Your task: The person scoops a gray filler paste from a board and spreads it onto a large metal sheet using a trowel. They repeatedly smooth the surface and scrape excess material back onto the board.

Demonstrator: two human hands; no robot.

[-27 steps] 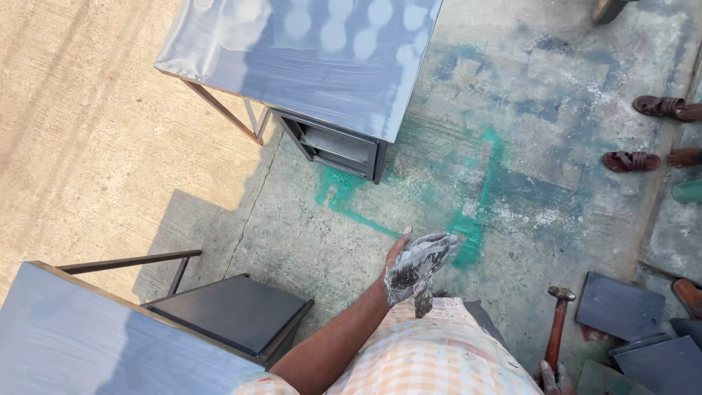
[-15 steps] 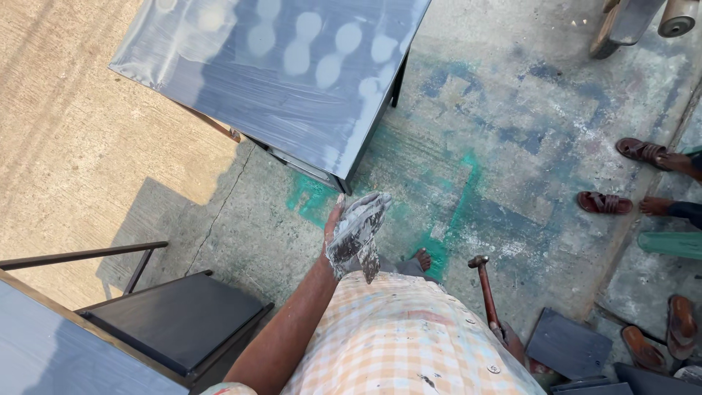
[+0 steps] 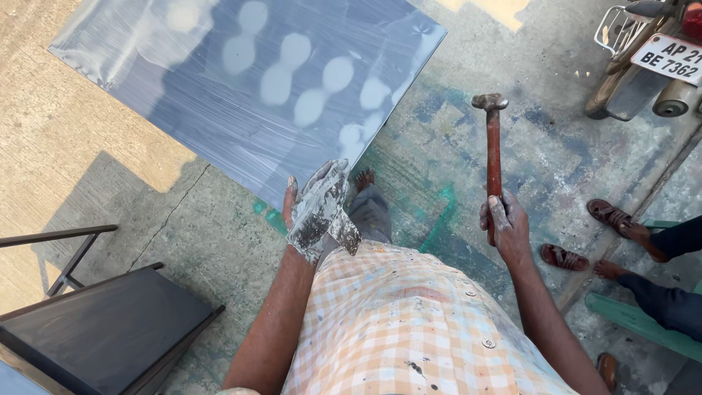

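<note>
Upright, the hammer [image 3: 493,150] stood clamped by its handle in the right hand [image 3: 506,223]; the left hand [image 3: 316,208], caked grey, gripped a putty knife [image 3: 344,232] beside a blue-grey metal sheet [image 3: 219,80] over concrete floor [image 3: 453,146].

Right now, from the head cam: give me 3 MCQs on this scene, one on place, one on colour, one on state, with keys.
1. Where is the hammer?
A. in the right hand
B. lying on the black table
C. on the metal sheet

2. What colour is the hammer's handle?
A. blue
B. reddish brown
C. yellow

3. What state is the left hand in?
A. clean and empty
B. gloved in black
C. smeared with grey paste, holding a putty knife

Answers:
1 A: the fingers are wrapped around the bottom of the handle, head pointing up.
2 B: the shaft is reddish brown under a dark metal head.
3 C: grey paste coats the palm and fingers, and the flat blade sticks out beneath.
</note>
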